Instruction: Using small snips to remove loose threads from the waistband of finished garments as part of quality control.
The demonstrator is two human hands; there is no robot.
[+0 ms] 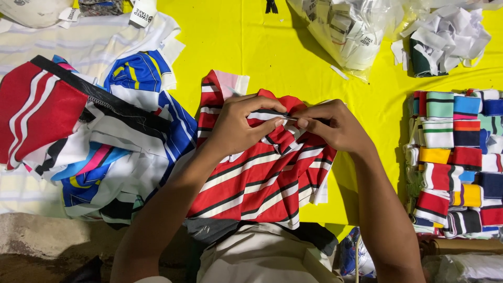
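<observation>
The red striped fabric piece (262, 181) is pinched at its top edge by both hands, left (242, 126) and right (335, 126), fingertips together.

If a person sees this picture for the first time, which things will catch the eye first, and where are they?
First comes the bright yellow table, which fills the upper middle. At its centre, the left hand and right hand pinch the top edge of a red garment with white and black stripes. A heap of red, blue and white fabric pieces lies at the left, and rows of folded striped knit bands are stacked at the right edge.
</observation>
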